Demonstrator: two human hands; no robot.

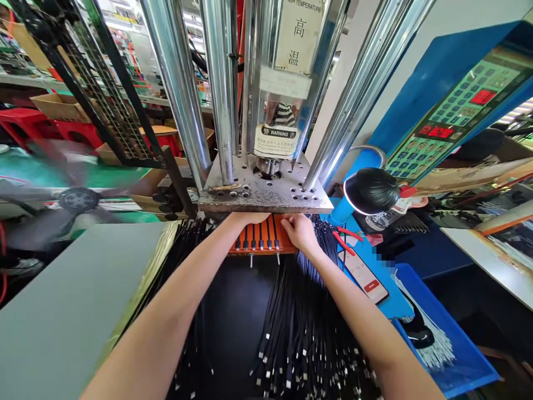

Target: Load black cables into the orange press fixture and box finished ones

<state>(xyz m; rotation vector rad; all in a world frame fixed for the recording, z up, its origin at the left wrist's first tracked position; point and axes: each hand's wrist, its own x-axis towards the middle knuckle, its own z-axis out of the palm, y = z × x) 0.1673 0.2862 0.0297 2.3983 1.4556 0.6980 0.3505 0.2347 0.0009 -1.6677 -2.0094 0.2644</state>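
Observation:
An orange fixture [262, 249] with several black cables and metal-tipped connectors [261, 243] lying side by side sits under the machine's metal plate [266, 191]. My left hand [252, 218] reaches in beneath the plate's front edge at the fixture's back left; its fingers are mostly hidden. At the fixture's right side is my right hand [298, 230], fingers curled with thumb and forefinger close together; what they hold, if anything, is too small to tell. Bundles of black cables [303, 333] hang below on the right, with more [187, 250] at the left.
Steel columns [220, 100] rise from the plate. A black lamp [370, 190], red-handled pliers [343, 244] and a phone [363, 272] are at the right. A blue bin [462, 355] holds white cables. The left side has a grey board [83, 294] and a fan [77, 198].

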